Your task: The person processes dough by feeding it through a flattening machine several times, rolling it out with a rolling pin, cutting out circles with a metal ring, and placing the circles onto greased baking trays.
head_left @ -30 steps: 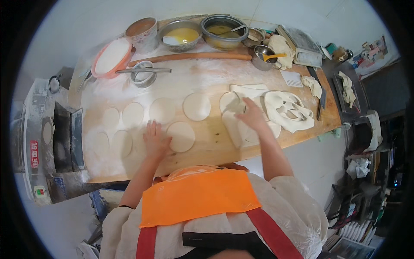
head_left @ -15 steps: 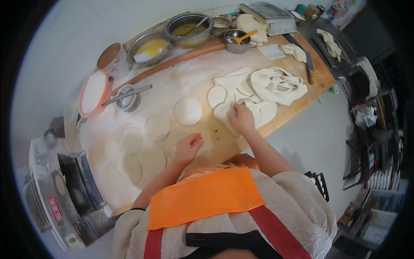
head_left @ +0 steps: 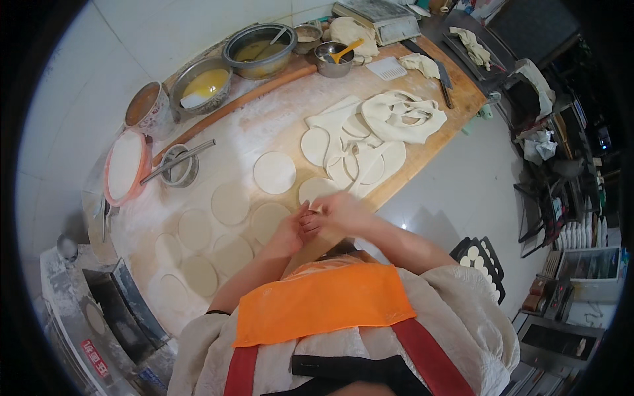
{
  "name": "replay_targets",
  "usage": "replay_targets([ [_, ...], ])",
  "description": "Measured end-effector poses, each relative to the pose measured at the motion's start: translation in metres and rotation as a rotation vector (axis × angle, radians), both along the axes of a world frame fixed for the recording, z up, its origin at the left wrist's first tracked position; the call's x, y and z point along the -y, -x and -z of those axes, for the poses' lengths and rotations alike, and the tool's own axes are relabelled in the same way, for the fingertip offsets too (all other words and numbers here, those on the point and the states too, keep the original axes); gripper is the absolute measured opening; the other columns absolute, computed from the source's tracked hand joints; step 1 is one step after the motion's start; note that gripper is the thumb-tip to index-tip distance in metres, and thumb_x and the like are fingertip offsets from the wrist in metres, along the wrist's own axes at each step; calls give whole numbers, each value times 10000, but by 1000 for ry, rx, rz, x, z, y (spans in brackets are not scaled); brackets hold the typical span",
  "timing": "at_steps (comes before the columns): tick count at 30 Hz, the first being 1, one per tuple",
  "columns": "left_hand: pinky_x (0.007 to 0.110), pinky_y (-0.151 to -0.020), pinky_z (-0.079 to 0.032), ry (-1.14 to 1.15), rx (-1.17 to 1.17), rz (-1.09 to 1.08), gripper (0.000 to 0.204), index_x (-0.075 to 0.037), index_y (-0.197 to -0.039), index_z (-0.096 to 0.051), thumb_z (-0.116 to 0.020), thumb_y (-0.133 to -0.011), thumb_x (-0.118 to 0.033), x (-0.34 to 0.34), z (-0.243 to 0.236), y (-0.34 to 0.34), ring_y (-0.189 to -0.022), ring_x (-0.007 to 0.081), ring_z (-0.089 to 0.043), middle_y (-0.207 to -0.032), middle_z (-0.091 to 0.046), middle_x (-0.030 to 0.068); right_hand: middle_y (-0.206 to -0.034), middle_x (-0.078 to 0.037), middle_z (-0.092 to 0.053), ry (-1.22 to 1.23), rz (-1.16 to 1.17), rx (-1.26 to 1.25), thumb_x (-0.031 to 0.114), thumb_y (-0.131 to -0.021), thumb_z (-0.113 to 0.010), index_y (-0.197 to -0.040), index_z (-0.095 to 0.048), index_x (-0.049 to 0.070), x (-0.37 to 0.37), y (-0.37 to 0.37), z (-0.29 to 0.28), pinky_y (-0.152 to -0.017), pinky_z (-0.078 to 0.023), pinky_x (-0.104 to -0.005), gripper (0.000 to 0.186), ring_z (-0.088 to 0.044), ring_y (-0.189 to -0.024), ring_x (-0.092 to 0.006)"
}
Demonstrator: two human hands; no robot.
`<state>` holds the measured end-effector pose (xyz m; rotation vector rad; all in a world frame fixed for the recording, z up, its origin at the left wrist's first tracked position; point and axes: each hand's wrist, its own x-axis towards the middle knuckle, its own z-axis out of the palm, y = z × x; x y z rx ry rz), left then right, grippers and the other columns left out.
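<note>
Left hand [head_left: 289, 232] and right hand [head_left: 340, 214] meet, fingers pressed together, above a soft round dough disc [head_left: 316, 191] on the floured wooden worktop [head_left: 277, 122].

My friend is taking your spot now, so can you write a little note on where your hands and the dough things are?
Left hand and right hand: together at the near board edge, over a dough round; whether they grip anything, I can't tell.
Done: cut rounds lie on the floured board.
Left: the dough sheet with holes lies at the right, some rounds inside it. Ring cutter sits at the left.
</note>
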<state>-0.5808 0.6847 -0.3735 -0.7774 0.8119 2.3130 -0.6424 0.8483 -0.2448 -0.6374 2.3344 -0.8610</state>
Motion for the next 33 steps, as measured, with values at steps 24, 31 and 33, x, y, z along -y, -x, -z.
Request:
replay_targets([
  [24,300,-779,-531,701,-327,-17,219,37,-1052,-629,-616,-858,-64,-85,-78,34,-847,174,-647,-952,-666,96,-852,-104,-665,757,518,491,254,-851,-647,-1059,-612,12,-229,145,89,-619,-534,-302,321,-654,-692,-188],
  [31,298,-779,-528,652,-487,612,270,27,-1072,-625,-597,-902,-180,-119,-120,128,-877,177,-654,-968,-673,110,-1191,-142,-583,1220,679,915,163,-824,-705,-1280,-504,1,-193,74,80,-886,-506,-388,523,-622,-1008,-250],
  [33,341,-830,-525,597,-373,566,371,39,-1108,-598,-563,-926,-282,-107,-94,179,-919,235,-656,-1022,-662,151,-1195,-153,-586,1199,874,596,88,-793,-721,-1312,-479,6,-220,66,81,-897,-503,-393,579,-618,-1026,-264],
])
